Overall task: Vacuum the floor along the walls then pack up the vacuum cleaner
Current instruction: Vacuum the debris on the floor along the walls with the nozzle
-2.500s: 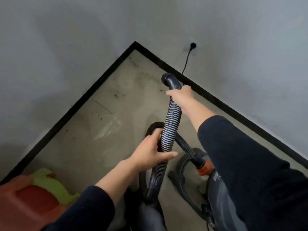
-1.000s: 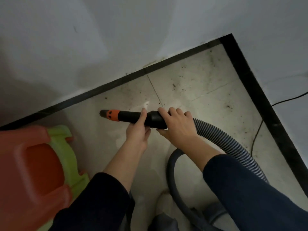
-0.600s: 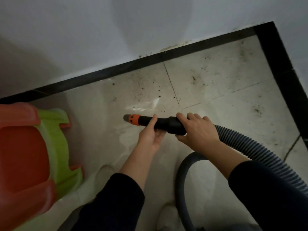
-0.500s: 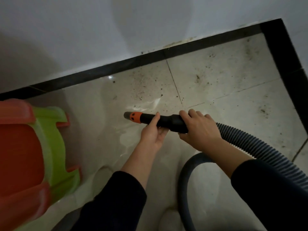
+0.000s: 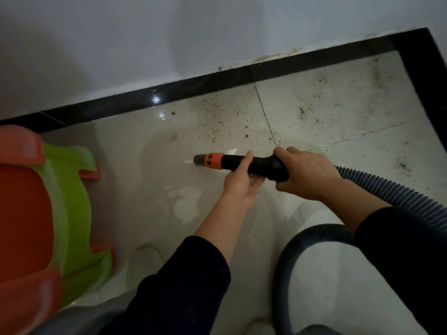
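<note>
A black vacuum nozzle [image 5: 261,165] with an orange collar and a grey tip points left, just above the pale tiled floor [image 5: 150,189]. My left hand [image 5: 239,182] grips the nozzle from below, thumb up along its side. My right hand [image 5: 304,172] grips its thicker rear end from above. The ribbed grey hose [image 5: 387,189] runs right from there and loops back under my right arm. Dark crumbs of dirt [image 5: 217,122] lie scattered on the tiles beyond the nozzle, near the black baseboard [image 5: 193,89].
Stacked orange and green plastic stools [image 5: 48,213] stand at the left, close to the wall. The white wall [image 5: 169,32] and baseboard run across the top and turn a corner at the upper right. More dirt specks [image 5: 406,165] lie on the right-hand tiles.
The hose went from held upright to lowered with the nozzle pointing left at the floor by the wall. In the last second the view shifted slightly; both hands keep their hold.
</note>
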A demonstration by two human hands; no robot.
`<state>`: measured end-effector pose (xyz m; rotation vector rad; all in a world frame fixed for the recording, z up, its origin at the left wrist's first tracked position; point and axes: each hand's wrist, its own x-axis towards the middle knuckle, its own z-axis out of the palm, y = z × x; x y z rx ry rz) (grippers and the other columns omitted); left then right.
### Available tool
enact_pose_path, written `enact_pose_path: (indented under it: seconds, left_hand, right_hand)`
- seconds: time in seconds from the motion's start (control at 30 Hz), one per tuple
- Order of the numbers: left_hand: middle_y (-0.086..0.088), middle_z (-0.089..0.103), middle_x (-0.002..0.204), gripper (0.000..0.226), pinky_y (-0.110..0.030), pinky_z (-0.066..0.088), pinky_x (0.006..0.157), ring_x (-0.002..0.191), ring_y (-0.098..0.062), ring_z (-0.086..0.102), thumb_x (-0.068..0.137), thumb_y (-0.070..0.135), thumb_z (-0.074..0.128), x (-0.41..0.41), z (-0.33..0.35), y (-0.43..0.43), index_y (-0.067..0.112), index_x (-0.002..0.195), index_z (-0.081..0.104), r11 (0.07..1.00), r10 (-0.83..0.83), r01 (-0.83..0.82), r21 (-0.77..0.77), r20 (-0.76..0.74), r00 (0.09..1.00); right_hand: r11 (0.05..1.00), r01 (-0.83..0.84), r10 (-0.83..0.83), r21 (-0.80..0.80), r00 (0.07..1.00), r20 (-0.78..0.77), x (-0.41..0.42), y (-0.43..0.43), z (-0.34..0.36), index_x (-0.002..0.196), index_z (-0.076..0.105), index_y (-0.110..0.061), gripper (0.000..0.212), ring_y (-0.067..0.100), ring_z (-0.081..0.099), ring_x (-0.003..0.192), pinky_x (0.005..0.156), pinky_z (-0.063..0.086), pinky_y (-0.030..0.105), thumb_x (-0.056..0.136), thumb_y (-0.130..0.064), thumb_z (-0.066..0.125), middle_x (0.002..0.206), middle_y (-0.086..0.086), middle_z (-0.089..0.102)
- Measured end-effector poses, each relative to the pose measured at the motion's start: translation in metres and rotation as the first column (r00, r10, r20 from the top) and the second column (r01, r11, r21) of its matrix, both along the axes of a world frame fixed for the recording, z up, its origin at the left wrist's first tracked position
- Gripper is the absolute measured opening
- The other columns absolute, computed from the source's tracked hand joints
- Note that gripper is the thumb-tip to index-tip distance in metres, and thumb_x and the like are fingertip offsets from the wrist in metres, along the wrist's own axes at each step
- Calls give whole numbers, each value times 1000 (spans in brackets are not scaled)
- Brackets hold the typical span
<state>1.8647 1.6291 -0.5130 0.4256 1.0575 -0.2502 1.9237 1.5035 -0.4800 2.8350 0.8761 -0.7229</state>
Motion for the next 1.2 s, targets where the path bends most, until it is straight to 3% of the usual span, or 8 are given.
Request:
enact_pose_path:
  seconds: [0.17,0.3,0.4,0.57,0.7,0.8,1.2]
  left_hand:
    - [-21,65,119,32,-31,57,72,106,-29,66,93,17,64,-10,1,13,3,119,54,1000,-21,21,15,14,1000]
    - [-21,67,111,23,-34,55,80,92,-26,68,93,17,64,-8,-12,29,3,109,55,998,-4,0,55,61,998]
    - [-21,67,112,20,-31,57,75,89,-24,68,94,18,63,-18,-19,25,4,105,56,999,-13,8,53,87,996]
    - [-20,65,119,29,-32,56,76,90,-24,69,92,19,65,-31,-18,4,3,114,55,997,37,-42,72,69,997]
    - [-20,65,120,39,-29,58,67,87,-24,69,91,20,67,-46,-17,7,2,122,53,991,81,-86,98,47,996]
    - [-19,64,122,42,-29,58,69,94,-25,69,91,20,67,-54,-20,18,2,126,53,987,106,-110,113,42,993]
    - [-21,65,117,34,-28,58,61,86,-24,68,94,19,63,-56,-17,16,0,121,54,997,68,-72,34,108,992]
  right_hand:
    - [1000,-22,22,19,999,-30,-7,11,4,115,43,-24,46,18,54,73,64,49,32,79,-41,66,95,-4,53]
    - [997,-32,32,74,999,0,-6,23,-9,111,44,-26,43,21,56,75,63,49,33,78,-41,66,93,-3,53]
    - [994,-73,74,78,997,-14,-8,20,-13,109,45,-27,42,21,57,75,64,50,34,77,-42,67,92,-4,54]
    - [994,-86,89,65,995,-44,-13,7,-5,108,47,-28,42,19,57,76,62,48,31,75,-40,70,91,-4,57]
    - [993,-92,97,76,993,-72,-25,15,-6,107,48,-28,41,18,58,78,67,52,34,75,-39,70,91,-4,58]
    - [990,-112,118,91,991,-68,-32,26,-9,107,48,-27,41,19,58,78,66,50,33,75,-38,71,91,-4,58]
    - [991,-131,131,17,991,5,-37,22,6,107,47,-29,41,18,59,78,69,54,37,75,-40,70,90,-6,57]
